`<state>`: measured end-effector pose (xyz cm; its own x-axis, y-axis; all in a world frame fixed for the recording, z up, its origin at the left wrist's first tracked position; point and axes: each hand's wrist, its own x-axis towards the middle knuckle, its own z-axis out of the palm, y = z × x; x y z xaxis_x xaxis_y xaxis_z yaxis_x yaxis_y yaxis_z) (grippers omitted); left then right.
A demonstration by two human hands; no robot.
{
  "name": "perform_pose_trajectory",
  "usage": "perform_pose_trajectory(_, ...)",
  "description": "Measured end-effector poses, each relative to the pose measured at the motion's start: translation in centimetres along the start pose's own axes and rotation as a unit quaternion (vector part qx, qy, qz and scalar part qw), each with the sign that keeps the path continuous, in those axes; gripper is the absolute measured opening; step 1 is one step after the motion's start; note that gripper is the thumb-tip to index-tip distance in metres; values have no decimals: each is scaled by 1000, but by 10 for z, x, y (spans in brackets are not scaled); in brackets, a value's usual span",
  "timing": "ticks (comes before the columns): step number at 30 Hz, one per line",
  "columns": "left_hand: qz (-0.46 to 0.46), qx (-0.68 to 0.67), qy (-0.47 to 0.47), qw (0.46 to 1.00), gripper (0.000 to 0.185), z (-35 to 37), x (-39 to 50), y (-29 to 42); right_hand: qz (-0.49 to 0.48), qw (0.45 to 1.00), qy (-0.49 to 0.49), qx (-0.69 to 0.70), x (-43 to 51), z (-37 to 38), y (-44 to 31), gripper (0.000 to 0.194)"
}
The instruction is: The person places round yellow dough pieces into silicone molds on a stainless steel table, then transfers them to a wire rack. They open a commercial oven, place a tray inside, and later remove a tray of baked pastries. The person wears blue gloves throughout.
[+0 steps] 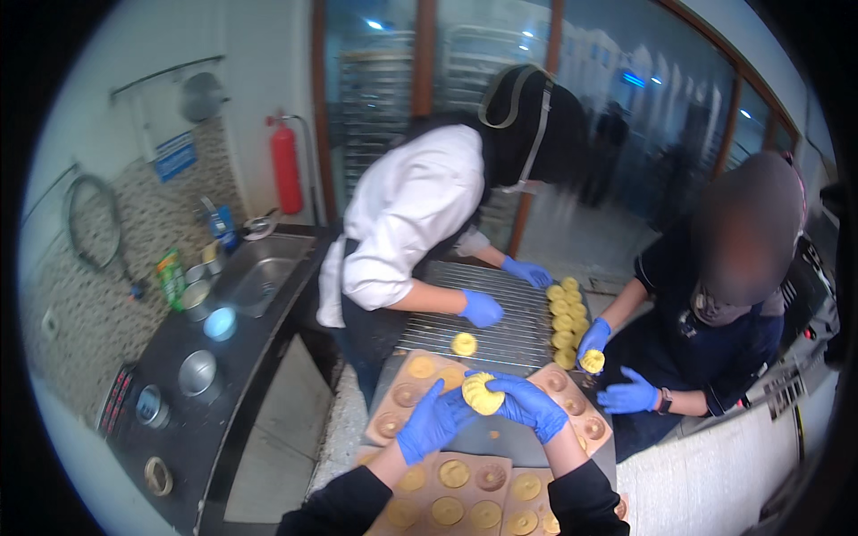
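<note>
Blue gloves cover both of my hands. In my right hand point(527, 405) is a yellow fluted ring-shaped cake point(482, 394), pinched between thumb and fingers. My left hand point(437, 421) lies open with its palm up, just left of the cake; whether its fingertips touch the cake is hard to tell. Below my hands are pinkish silicone molds point(477, 462) with round fluted cavities, some filled with yellow dough or batter and some bare. Beyond them, a single yellow cake point(464, 344) sits on the near edge of a wire rack point(516, 315).
A person in a white jacket point(429, 201) leans over the rack. At the right, another person in dark clothes holds a yellow cake point(592, 361). Stacked cakes point(567, 321) line the rack's right side. Metal bowls point(198, 373) and a sink point(268, 268) are on the left counter.
</note>
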<state>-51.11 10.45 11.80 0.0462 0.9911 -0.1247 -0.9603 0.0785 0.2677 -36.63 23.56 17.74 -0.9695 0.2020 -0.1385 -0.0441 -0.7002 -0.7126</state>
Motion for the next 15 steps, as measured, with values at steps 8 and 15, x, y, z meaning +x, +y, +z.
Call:
perform_pose_trajectory(8,277,-27,65,958,54,44,-248,-45,164,944,-275,-83,16,231,28,43)
perform_pose_trajectory(15,513,-49,267,814,42,10,-454,-189,177,805,-490,-284,-9,430,159,43)
